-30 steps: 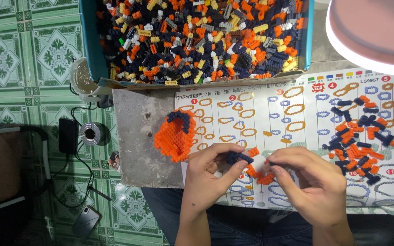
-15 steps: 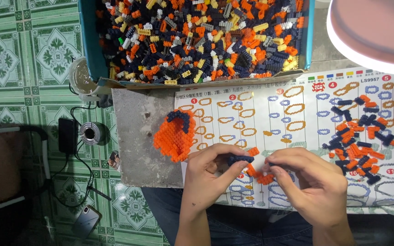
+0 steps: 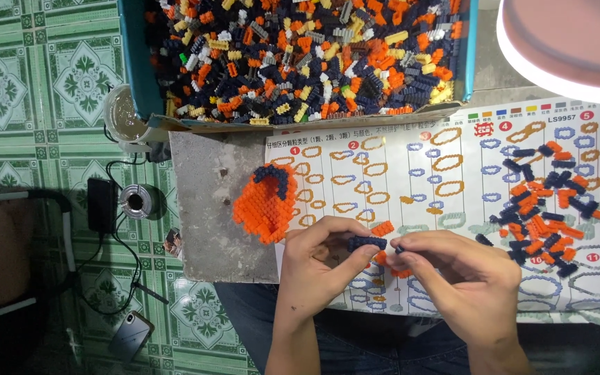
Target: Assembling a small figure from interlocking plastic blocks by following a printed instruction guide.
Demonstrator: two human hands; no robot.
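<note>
My left hand (image 3: 321, 260) pinches a short strip of dark blue bricks (image 3: 367, 243) above the instruction sheet (image 3: 439, 180). My right hand (image 3: 463, 278) holds a single small dark brick (image 3: 399, 249) against the strip's right end. Orange bricks (image 3: 383, 258) show under my fingers, partly hidden. A built orange piece with a dark blue top (image 3: 267, 201) lies to the left of my hands on the grey board (image 3: 210, 208). A loose pile of orange and dark blue bricks (image 3: 543, 208) rests on the sheet to the right.
A blue bin (image 3: 132, 62) full of mixed bricks sits at the back. A round pink lamp (image 3: 571, 42) hangs at top right. On the green tiled floor lie a phone (image 3: 130, 335), a black adapter (image 3: 102, 205), a solder spool (image 3: 137, 201) and cables.
My hands stay together at the same spot. The fingers have shifted slightly as the small brick is pressed to the dark blue strip.
</note>
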